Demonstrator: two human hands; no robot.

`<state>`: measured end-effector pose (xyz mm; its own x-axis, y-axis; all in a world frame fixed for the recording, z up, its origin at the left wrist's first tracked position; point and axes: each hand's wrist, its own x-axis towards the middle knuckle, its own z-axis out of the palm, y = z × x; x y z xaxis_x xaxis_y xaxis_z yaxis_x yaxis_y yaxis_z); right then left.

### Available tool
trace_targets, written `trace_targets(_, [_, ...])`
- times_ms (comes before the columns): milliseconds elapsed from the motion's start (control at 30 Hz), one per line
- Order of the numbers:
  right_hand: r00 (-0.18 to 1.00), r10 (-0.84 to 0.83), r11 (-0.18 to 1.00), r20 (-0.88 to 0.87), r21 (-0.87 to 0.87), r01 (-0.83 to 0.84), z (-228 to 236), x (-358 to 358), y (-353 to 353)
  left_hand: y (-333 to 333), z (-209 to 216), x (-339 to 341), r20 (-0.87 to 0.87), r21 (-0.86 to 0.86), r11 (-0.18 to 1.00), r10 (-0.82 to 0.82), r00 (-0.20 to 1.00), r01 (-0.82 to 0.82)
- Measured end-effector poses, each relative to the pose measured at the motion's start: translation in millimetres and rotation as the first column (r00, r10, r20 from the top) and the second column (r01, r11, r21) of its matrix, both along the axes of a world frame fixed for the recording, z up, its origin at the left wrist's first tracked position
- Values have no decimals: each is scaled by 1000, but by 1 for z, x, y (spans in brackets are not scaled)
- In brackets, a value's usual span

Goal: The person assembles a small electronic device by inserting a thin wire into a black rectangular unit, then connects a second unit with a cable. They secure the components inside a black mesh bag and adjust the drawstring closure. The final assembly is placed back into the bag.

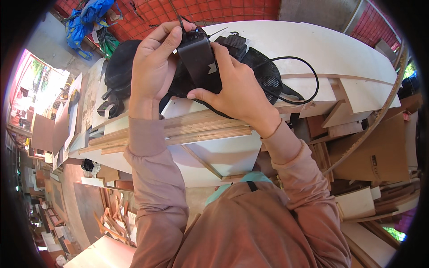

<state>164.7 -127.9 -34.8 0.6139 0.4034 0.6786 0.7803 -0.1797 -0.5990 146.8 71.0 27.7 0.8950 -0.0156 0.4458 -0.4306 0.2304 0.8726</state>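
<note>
Both my hands are raised over a white-topped workbench, around a black box-shaped device (pixel 195 60) with a small blue spot at its upper end. My left hand (pixel 154 62) is closed at that upper end, thumb and fingers pinching beside a thin black cable (pixel 180 24). Along the device's right side, my right hand (pixel 241 85) grips it, thumb toward the lower edge. Under the hands lies a black mesh bag (pixel 268 73). A smaller ribbed black unit (pixel 235 41) rests on it, and a thicker black cable (pixel 317 80) loops out to the right.
A rounded black bag (pixel 119 67) sits left of my hands. Stacked plywood strips (pixel 201 129) line the bench's near edge. Wood offcuts (pixel 117 219) lie at lower left, a cardboard sheet (pixel 373 149) leans at right, and a blue plastic bag (pixel 87 27) hangs at far left.
</note>
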Motion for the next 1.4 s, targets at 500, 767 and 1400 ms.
trace_targets(500, [984, -140, 990, -114, 5, 142, -1, -8, 24, -9, -6, -13, 80, 77, 997, 14, 997, -20])
trace_targets(767, [986, -90, 996, -141, 12, 93, -2, -4, 26, 1, -6, -10, 33, 44, 999, 10, 999, -11])
trace_targets(1400, [987, -84, 996, -137, 18, 88, -2, -6, 25, -2, -8, -9, -5, -22, 1000, -12, 1000, 12])
